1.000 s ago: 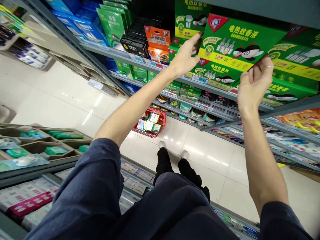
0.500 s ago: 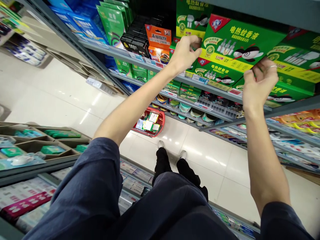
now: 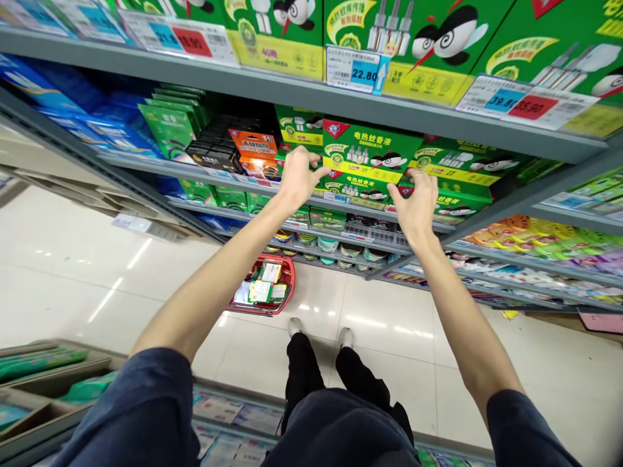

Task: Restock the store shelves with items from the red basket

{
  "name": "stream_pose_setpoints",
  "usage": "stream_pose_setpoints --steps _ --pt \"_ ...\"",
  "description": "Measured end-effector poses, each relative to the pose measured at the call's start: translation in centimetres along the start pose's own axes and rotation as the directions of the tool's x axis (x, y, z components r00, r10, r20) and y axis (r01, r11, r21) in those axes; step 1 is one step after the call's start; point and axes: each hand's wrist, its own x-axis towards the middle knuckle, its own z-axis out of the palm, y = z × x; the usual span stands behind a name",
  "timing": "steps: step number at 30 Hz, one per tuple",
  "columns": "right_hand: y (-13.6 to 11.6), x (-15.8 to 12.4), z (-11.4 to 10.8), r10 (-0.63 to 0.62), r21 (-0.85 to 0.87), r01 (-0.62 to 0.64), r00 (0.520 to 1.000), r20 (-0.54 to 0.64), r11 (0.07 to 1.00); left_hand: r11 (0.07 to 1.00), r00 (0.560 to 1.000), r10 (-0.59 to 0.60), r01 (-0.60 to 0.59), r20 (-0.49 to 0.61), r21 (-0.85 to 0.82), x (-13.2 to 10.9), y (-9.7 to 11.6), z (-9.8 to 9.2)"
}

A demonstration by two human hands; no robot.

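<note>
I have both forearms [image 3: 221, 269] stretched forward, elbows slightly bent. Left hand [image 3: 298, 174] and right hand [image 3: 418, 207] flank the green 120-night mosquito-liquid box [image 3: 370, 144], thumb and fingers apart on each grip; contact unclear. Box sits atop a matching carton [image 3: 357, 188] on the shelf [image 3: 148, 168]. Probably light, stiff, slick; take both side walls.

Tag [image 3: 357, 69] reads 22.80, green box [image 3: 370, 150] 电热蚊香液.
</note>
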Motion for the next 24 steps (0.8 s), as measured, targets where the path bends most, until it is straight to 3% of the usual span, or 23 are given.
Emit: stream_pose_setpoints --steps 12,24 --pt "0.6 -0.1 0.5 0.003 0.016 -0.003 1.0 0.001 1.0 0.993 0.992 0.108 -0.111 -0.07 -0.037 -0.1 -1.7 1.4" --pt "0.9 0.2 0.4 -0.019 0.028 0.019 0.999 0.028 0.999 0.99 0.99 0.135 -0.136 -0.034 -0.029 0.5 -1.6 1.1"
